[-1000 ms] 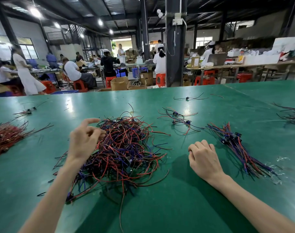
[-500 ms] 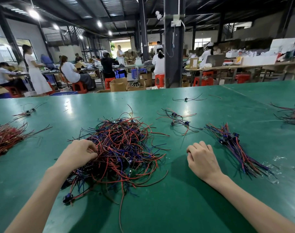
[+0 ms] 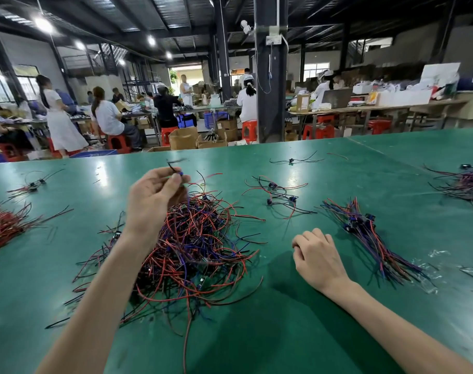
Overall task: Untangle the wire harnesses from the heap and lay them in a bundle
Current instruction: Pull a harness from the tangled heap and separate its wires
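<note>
A tangled heap of red, blue and black wire harnesses (image 3: 195, 247) lies in the middle of the green table (image 3: 297, 333). My left hand (image 3: 151, 201) is raised above the heap's far side, its fingertips pinching one wire harness (image 3: 179, 175) by a small blue connector, with wires trailing down into the heap. My right hand (image 3: 317, 256) rests on the table to the right of the heap, fingers curled, nothing visible in it. A straightened bundle of harnesses (image 3: 367, 236) lies further right.
A few loose harnesses (image 3: 278, 195) lie beyond the heap. A red wire pile (image 3: 3, 228) sits at the left edge, another pile (image 3: 467, 183) at the far right. A clear plastic scrap (image 3: 440, 255) lies near the bundle. People work at tables behind.
My left hand has risen from the heap's left side, pulling one harness up with it. My right hand has stayed where it was.
</note>
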